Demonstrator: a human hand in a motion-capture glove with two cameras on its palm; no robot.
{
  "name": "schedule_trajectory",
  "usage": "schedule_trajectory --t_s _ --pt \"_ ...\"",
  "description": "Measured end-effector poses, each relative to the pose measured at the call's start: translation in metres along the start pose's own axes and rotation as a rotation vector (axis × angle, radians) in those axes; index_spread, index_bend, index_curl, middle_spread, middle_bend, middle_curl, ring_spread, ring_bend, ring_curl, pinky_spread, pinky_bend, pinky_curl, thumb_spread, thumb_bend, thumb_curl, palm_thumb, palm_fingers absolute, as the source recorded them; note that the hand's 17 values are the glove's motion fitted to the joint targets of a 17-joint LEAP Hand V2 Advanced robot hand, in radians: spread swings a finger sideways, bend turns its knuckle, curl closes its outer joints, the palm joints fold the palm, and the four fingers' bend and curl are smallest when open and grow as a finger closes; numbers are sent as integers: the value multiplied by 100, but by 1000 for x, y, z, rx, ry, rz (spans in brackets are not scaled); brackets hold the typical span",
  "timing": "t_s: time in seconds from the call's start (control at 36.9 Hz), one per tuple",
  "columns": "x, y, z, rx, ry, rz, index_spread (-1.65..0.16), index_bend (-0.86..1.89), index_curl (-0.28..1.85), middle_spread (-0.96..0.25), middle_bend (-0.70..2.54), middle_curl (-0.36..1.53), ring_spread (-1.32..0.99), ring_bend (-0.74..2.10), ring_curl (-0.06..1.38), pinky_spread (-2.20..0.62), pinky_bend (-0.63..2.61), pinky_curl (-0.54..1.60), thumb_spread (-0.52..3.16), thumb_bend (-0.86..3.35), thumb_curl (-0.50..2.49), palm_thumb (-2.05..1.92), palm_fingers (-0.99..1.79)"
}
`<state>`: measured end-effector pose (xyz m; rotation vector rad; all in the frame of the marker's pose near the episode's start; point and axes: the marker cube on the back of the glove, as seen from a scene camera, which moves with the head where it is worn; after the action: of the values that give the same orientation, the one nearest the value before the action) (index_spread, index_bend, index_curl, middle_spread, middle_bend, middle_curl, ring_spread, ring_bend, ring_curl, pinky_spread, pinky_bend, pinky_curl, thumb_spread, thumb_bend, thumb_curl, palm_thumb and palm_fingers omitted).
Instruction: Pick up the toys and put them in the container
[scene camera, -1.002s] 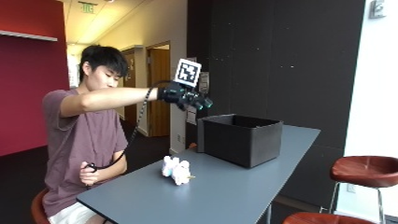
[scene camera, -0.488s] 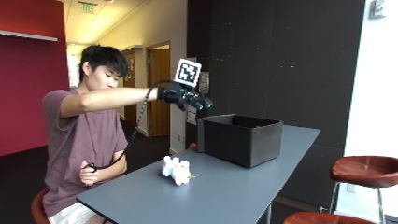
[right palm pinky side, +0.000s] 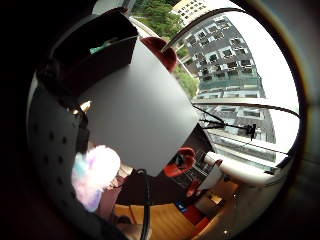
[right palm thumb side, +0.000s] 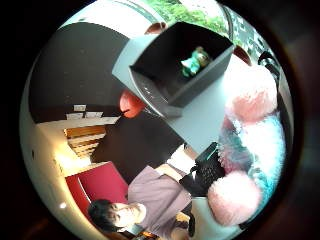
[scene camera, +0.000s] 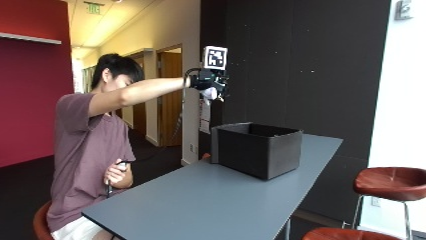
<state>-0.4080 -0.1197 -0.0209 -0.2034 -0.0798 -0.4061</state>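
In the outside view my gloved right hand (scene camera: 208, 81) is raised at head height, up and to the left of the black container (scene camera: 258, 149) on the grey table (scene camera: 200, 200). Its fingers curl round a fluffy pink and pale blue toy (scene camera: 212, 93) that shows just below the glove. Both palm views show that toy close to the palm, as the fluffy toy (right palm thumb side: 250, 150) and fluffy toy (right palm pinky side: 95, 172). The open container (right palm thumb side: 180, 65) lies below the hand, with a small green toy (right palm thumb side: 195, 62) inside it.
The person sits on a stool at the table's near left end, with the bare left hand (scene camera: 118, 175) by the waist. Red stools (scene camera: 389, 182) stand to the right of the table. A dark wall runs behind the container.
The gloved hand now sits a little higher and nearer the container. The pale toy that lay on the table in front of the person no longer shows there.
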Motion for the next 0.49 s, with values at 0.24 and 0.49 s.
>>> schedule_trajectory --t_s 0.24,0.49 --pt "-96 -49 -37 35 117 -245 -29 83 74 -30 97 71 -42 123 67 -37 114 52 67 5 82 58 96" --pt "-104 -98 -16 47 154 -367 -29 83 81 -30 98 77 -43 126 69 -36 118 53 65 2 86 58 91"
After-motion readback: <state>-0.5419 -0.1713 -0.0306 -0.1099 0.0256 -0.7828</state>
